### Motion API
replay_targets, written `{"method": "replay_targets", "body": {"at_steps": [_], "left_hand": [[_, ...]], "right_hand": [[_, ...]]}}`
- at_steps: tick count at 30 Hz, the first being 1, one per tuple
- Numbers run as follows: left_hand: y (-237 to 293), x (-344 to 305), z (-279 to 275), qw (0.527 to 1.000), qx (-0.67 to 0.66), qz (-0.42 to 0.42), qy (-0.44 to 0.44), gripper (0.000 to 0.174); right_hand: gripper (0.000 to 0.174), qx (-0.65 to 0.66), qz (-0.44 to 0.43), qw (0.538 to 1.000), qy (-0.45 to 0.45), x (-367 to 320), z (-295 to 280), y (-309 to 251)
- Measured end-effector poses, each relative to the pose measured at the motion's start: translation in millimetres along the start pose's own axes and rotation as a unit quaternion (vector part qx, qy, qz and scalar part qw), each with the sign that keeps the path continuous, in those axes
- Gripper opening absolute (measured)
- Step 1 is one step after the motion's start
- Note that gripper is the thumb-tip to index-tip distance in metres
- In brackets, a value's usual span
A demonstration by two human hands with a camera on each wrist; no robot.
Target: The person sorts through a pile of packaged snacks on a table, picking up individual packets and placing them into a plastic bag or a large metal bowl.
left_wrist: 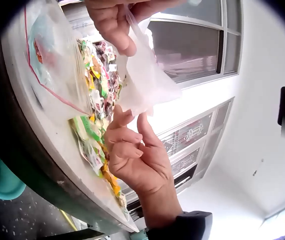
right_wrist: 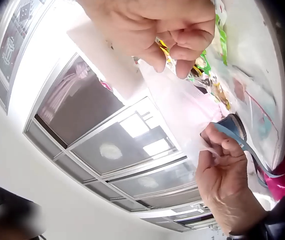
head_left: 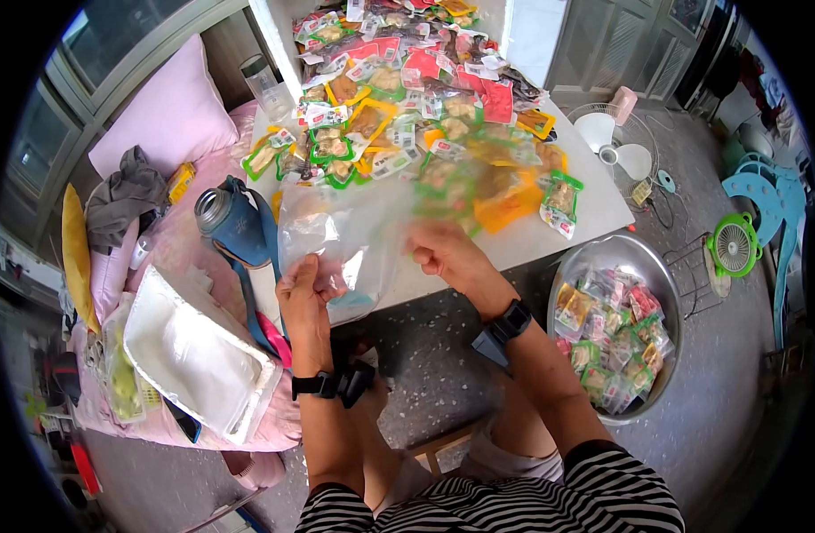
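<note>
My left hand (head_left: 308, 306) pinches a clear plastic bag (head_left: 332, 240) by its near edge, thumb on top. The bag hangs over the white table's (head_left: 510, 258) front left part. At its other side is my right hand (head_left: 452, 258), fingers bent and fingertips on the film in the left wrist view, where a corner of the bag (left_wrist: 150, 92) runs between them. Just beyond the hands lie many small sealed food packets (head_left: 372, 120), some green-edged, some orange or red. The packets right behind my right hand look blurred.
A steel basin (head_left: 674, 346) with more packets stands on the floor at the right. On the pink bed at the left are a blue flask (head_left: 234, 218) and a white foam box (head_left: 190, 346). A green fan (head_left: 734, 244) stands farther right.
</note>
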State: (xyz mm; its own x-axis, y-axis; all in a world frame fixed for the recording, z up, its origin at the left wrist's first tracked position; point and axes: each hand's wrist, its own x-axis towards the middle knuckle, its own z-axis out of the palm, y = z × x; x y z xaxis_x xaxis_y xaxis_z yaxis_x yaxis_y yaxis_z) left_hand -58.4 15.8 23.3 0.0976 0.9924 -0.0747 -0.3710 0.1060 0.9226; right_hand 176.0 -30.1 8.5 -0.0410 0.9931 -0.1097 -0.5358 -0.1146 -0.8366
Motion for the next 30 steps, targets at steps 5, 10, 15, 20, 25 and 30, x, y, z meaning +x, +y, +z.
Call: {"method": "replay_targets", "body": {"at_steps": [5, 10, 15, 20, 25, 30], "left_hand": [[5, 1, 3, 0.913, 0.307, 0.245, 0.107, 0.035], [17, -21, 29, 0.677, 0.532, 0.466, 0.201, 0.051], [-9, -27, 38, 0.836, 0.445, 0.306, -0.102, 0.031], [-27, -24, 40, 0.870, 0.430, 0.184, -0.156, 0.021], [-27, -21, 32, 0.921, 0.344, 0.080, -0.165, 0.002], [-24, -16, 27, 0.945, 0.281, 0.051, -0.160, 0.009]], "right_hand": [[0.017, -0.010, 0.011, 1.000, 0.017, 3, 3, 0], [0.022, -0.072, -0.009, 0.991, 0.115, 2, 13, 10], [0.024, -0.052, -0.060, 0.991, 0.108, 4, 23, 21], [0.026, -0.123, -0.090, 0.984, 0.094, 8, 28, 33], [0.027, -0.222, -0.138, 0.960, 0.104, 7, 30, 35], [0.027, -0.210, -0.151, 0.961, 0.093, 12, 27, 41]]}}
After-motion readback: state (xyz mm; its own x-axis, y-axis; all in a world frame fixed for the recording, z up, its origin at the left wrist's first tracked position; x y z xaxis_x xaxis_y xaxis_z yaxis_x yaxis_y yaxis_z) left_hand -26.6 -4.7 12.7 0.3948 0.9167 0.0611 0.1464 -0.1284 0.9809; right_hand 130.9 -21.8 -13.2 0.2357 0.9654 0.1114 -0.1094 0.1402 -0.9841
